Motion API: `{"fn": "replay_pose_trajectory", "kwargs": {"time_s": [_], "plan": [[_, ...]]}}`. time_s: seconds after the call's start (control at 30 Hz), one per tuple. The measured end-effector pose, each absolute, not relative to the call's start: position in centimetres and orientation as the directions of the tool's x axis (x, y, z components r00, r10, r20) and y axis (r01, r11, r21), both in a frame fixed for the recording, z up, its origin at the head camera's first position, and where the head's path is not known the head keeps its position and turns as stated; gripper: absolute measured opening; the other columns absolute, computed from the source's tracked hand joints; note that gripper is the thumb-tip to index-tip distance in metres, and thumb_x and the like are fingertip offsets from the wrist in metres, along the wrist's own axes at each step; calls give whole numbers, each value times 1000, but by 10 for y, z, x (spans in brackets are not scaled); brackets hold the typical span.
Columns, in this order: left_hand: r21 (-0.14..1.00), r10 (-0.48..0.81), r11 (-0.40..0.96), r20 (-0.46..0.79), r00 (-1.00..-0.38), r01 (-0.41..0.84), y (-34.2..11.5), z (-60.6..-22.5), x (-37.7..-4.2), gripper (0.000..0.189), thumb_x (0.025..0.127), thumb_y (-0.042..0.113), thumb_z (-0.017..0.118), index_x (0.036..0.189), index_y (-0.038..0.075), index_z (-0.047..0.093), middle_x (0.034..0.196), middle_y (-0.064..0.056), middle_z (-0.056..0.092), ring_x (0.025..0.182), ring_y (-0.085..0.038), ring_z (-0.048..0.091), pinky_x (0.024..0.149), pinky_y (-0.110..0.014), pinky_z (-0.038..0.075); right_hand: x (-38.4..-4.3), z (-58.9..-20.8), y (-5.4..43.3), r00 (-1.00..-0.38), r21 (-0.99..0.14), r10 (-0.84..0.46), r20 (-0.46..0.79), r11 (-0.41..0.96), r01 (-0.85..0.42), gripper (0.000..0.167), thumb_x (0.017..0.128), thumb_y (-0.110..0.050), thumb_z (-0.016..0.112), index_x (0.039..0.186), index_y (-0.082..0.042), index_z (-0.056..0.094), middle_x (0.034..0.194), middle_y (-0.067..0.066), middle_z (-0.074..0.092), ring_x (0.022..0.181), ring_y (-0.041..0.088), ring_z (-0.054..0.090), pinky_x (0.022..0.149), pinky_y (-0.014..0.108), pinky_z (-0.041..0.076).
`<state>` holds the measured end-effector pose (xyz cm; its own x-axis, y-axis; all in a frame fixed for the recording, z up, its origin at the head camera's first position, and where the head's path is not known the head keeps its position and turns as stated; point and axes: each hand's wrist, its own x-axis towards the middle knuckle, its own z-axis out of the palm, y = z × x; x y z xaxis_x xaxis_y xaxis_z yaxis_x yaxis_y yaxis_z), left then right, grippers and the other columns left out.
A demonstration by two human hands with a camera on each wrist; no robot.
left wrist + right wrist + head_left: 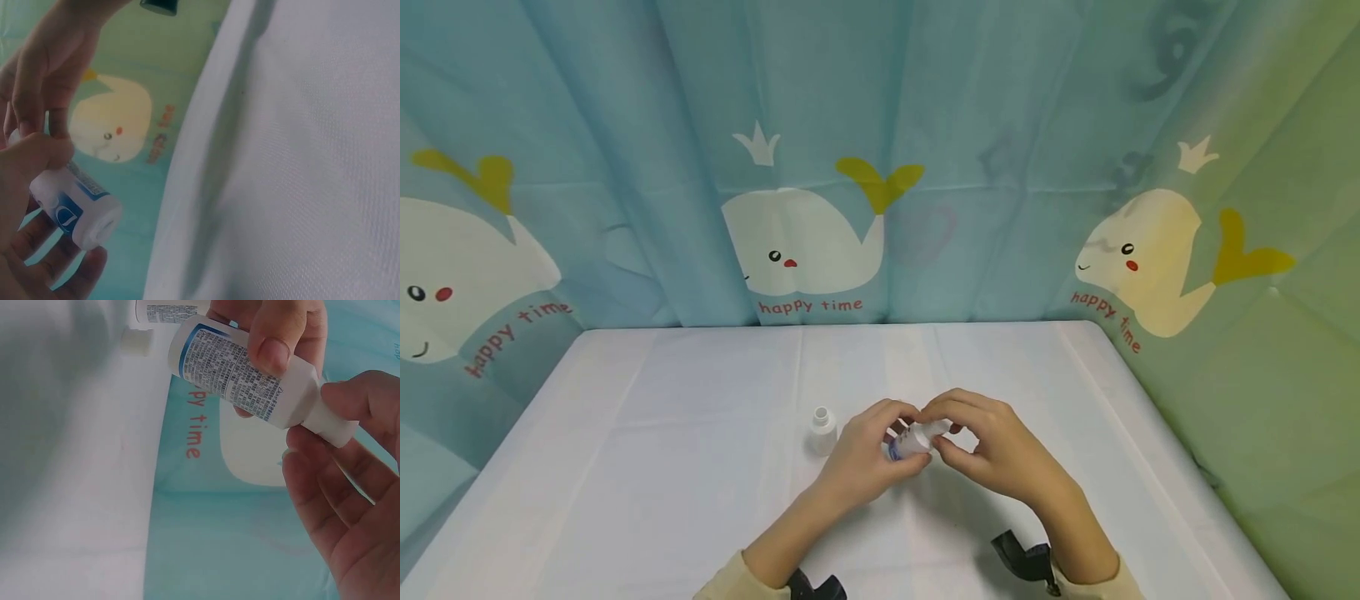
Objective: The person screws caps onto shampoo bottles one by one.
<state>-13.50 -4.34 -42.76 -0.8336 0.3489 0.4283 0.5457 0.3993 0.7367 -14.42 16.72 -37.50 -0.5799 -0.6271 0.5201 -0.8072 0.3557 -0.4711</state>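
My left hand (874,457) grips a small white bottle (914,442) round its body, thumb on one side and fingers on the other. The bottle is tilted, its neck end toward my right hand (992,437). With thumb and fingers, the right hand pinches the white cap (336,427) on that end. Dense small print covers the label (234,375) in the right wrist view; the left wrist view shows its blue patch (67,212) and the bottle's base. Left of my hands, a second white bottle (823,435) stands upright with its neck uncapped.
A small white cap-like piece (136,342) lies near the second bottle in the right wrist view. Both hands are above a table with a white cloth (685,467). A blue-green curtain (970,250) with printed whales hangs behind it. Black wrist mounts (1026,560) sit by the sleeves.
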Motion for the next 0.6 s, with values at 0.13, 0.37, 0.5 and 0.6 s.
{"fn": "replay_pose_trajectory", "kwargs": {"time_s": [0.13,0.37,0.5,0.6], "plan": [[730,353,402,433,-829,553,-43,-427,-135,39,79,21,81,114,17,65,106,7,66,89,-6,60,76,-23,57,-145,-375,167,-590,-470,-617,521,370,-801,26,85,-4,73,109,-16,70,104,-7,70,89,5,63,71,30,57],[729,345,405,437,-830,552,-44,-426,-133,39,79,22,82,114,17,65,108,7,66,89,-5,60,77,-25,57,-145,-378,167,-608,-463,-599,521,401,-791,24,88,-14,76,111,-18,71,101,-11,70,85,4,61,70,27,55],[723,344,411,441,-829,555,-44,-426,-134,39,80,24,81,114,17,65,109,7,66,90,-6,60,76,-24,57,-145,-378,168,-619,-467,-596,511,412,-782,29,87,-19,78,116,-18,70,109,-9,69,93,6,63,72,28,56],[724,343,412,439,-831,553,-45,-426,-135,38,81,24,81,114,16,64,108,6,66,91,-6,60,76,-23,57,-146,-377,168,-604,-468,-611,512,391,-792,36,86,-13,79,120,-17,68,117,-5,68,102,9,64,75,30,57]]}}
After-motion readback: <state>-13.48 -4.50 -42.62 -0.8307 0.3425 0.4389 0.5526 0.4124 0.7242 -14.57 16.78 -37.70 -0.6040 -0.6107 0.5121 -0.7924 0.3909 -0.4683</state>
